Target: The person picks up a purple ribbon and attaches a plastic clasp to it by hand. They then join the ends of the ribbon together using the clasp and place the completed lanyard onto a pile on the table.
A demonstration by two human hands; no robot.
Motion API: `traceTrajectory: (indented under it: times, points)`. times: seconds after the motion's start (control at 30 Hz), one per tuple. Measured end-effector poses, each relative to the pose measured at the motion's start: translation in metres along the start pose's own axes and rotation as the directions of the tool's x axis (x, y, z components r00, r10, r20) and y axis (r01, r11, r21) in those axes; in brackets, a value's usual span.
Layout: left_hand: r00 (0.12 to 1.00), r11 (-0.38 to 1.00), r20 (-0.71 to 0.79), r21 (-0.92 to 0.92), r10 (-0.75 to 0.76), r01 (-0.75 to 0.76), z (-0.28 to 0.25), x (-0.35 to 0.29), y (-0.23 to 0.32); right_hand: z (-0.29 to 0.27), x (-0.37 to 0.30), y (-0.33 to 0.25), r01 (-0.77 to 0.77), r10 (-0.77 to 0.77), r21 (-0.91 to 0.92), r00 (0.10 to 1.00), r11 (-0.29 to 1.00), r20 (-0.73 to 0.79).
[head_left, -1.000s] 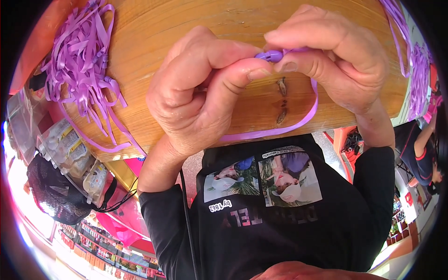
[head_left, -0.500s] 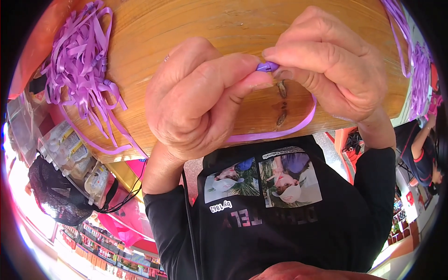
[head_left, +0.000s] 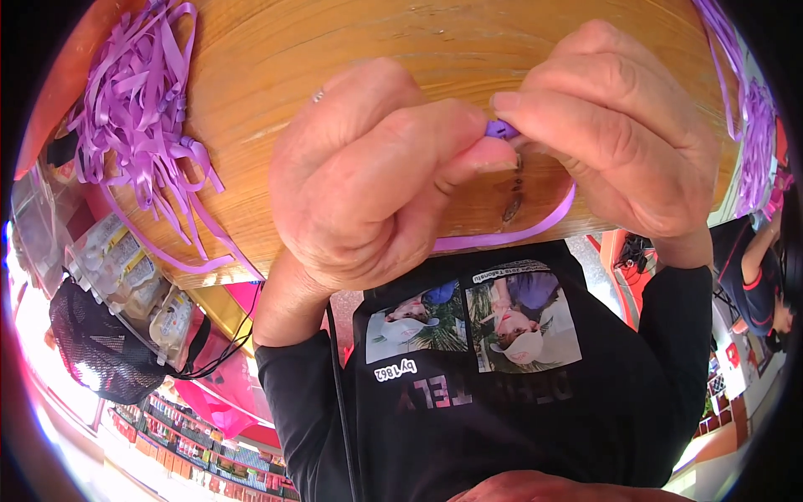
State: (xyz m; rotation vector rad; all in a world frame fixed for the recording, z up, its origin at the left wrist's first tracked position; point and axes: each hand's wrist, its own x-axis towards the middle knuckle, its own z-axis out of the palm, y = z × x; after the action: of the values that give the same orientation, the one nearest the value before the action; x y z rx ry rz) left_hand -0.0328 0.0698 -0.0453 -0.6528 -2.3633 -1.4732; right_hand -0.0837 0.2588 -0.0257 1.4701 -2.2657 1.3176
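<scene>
Over the near edge of the wooden table, my left hand (head_left: pixel 360 176) pinches one end of a small purple plastic clasp (head_left: pixel 500 129) between thumb and forefinger. My right hand (head_left: pixel 623 125) grips the other end, its fingers curled in and its thumb mostly hidden. Between my fingertips only a short part of the clasp shows. A flat purple ribbon (head_left: pixel 510 239) hangs in a loop below, passing behind both hands; where it joins the clasp is hidden by my fingers.
A tangled heap of purple ribbon lanyards (head_left: pixel 138 100) lies on the table (head_left: pixel 335 33) at the left, strands drooping over its edge. More purple ribbons (head_left: pixel 757 151) hang at the far right. A black mesh bag (head_left: pixel 104 343) and clear packages (head_left: pixel 125 259) sit lower left. Another person (head_left: pixel 757 276) is at right.
Both hands have shifted slightly right with the clasp between them. Less of the clasp shows between my fingertips. The ribbon loop moved along with them.
</scene>
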Motion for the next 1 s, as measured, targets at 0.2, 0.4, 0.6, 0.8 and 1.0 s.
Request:
traceTrajectory:
  times: [0.2, 0.4, 0.6, 0.8, 1.0]
  points:
    - [0.995, 0.979, 0.015, -0.18, -0.097, 0.098, 0.003, -0.002, -0.003, 0.0, 0.0, 0.003, -0.043, 0.042, 0.122, 0.999, 0.992, 0.011]
    - [0.991, 0.942, 0.021, -0.309, -0.134, 0.134, 0.005, 0.003, -0.006, -0.01, 0.004, 0.007, -0.047, 0.042, 0.14, 0.998, 0.989, 0.043]
    - [0.976, 0.948, 0.026, -0.231, -0.218, 0.218, 0.002, 0.002, -0.002, -0.016, 0.008, 0.01, -0.029, 0.021, 0.096, 0.996, 0.995, 0.082]
    - [0.981, 0.956, 0.028, -0.221, -0.192, 0.193, 0.005, 0.003, -0.003, -0.018, 0.005, 0.009, -0.02, 0.016, 0.049, 0.996, 0.999, 0.091]
    - [1.0, 0.999, -0.021, -0.035, -0.004, 0.003, 0.009, -0.003, -0.004, -0.006, -0.002, 0.007, 0.034, -0.035, 0.012, 0.997, 0.999, 0.074]
